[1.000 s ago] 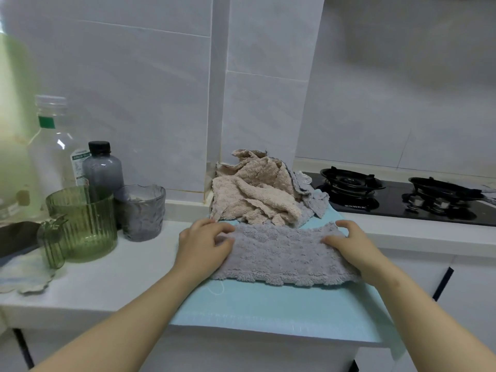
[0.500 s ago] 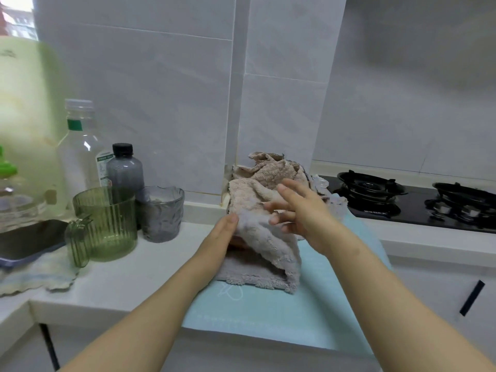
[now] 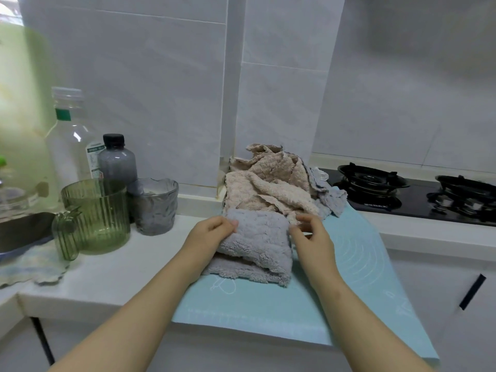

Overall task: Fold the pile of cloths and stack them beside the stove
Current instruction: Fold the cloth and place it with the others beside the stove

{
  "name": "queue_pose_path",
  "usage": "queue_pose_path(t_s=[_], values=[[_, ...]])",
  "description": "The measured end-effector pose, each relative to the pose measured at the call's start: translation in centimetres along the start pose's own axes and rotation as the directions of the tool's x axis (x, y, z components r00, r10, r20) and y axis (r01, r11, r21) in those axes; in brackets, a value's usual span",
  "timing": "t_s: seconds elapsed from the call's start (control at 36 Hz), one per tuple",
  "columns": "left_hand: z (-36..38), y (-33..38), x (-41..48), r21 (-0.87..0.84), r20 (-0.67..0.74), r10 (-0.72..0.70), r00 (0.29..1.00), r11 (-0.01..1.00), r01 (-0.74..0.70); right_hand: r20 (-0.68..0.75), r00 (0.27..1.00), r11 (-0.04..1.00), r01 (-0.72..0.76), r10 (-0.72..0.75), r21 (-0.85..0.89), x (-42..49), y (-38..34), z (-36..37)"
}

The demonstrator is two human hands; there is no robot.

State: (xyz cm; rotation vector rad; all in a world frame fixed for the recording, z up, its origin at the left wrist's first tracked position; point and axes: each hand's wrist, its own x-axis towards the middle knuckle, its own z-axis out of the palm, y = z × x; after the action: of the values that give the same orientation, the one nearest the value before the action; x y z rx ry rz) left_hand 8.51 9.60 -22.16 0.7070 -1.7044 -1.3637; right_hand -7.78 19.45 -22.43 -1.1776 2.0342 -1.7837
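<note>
Left hand (image 3: pixel 212 234) and right hand (image 3: pixel 312 238) pinch the grey cloth (image 3: pixel 259 241) at opposite edges.
One fluffy cloth, folded double on the teal mat (image 3: pixel 354 267); one crumpled beige-and-grey pile (image 3: pixel 268 183) behind it, beside the two-burner stove (image 3: pixel 413 204).

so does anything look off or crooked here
The grey cloth is folded unevenly: its top layer sits skewed, leaving the lower layer poking out at the front. The teal mat also overhangs the counter edge.

Soft dim daylight from upper left; wide-angle edge bending; slight blur throughout.
</note>
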Motion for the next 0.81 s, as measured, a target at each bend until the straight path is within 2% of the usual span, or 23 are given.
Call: queue_pose_path(t_s=[0.08,0.17,0.25,0.36,0.47,0.53,0.58,0.64,0.69,0.75,0.81], values=[[0.2,0.1,-0.4,0.2,-0.002,0.038,0.999,0.979,-0.037,0.032,0.989,0.985,0.147,-0.145,-0.091,-0.4,-0.2,-0.1],[0.4,0.1,-0.6,0.278,-0.051,0.065,0.997,0.959,-0.049,0.128,0.969,0.968,0.227,-0.213,-0.108,-0.9,-0.5,0.0],[0.4,0.2,-0.5,0.34,-0.091,0.065,0.994,0.94,-0.031,0.248,0.946,0.936,0.267,-0.209,-0.229,-0.9,-0.6,0.0],[0.1,-0.1,-0.2,0.394,-0.131,0.032,0.991,0.919,0.022,0.366,0.925,0.893,0.25,-0.105,-0.375,-0.9,-0.8,0.0],[-1.1,0.1,0.2,0.432,-0.109,-0.096,0.989,0.892,0.134,0.389,0.917,0.883,0.255,-0.091,-0.395,-1.1,-1.0,0.0],[-1.7,1.1,0.6,0.471,-0.148,-0.148,0.978,0.859,0.201,0.377,0.919,0.874,0.277,-0.119,-0.4,-1.1,-0.9,0.0],[-1.9,2.4,1.2,0.594,-0.196,-0.062,0.979,0.787,0.169,0.329,0.926,0.876,0.306,-0.184,-0.371,-1.1,-0.8,0.0],[-1.3,3.5,1.2,0.653,-0.123,0.108,0.986,0.757,-0.001,0.272,0.93,0.889,0.33,-0.248,-0.317,-1.2,-0.8,0.0],[-0.2,3.9,1.0,0.674,0.076,0.205,0.976,0.71,-0.201,0.277,0.929,0.893,0.328,-0.247,-0.307,-1.3,-1.1,0.1],[0.7,2.9,0.9,0.745,0.255,0.117,0.96,0.609,-0.272,0.351,0.912,0.872,0.341,-0.215,-0.351,-1.3,-1.2,0.2],[0.6,1.3,0.7,0.842,0.298,-0.077,0.952,0.49,-0.224,0.441,0.885,0.837,0.352,-0.151,-0.419,-1.3,-1.3,0.4]])
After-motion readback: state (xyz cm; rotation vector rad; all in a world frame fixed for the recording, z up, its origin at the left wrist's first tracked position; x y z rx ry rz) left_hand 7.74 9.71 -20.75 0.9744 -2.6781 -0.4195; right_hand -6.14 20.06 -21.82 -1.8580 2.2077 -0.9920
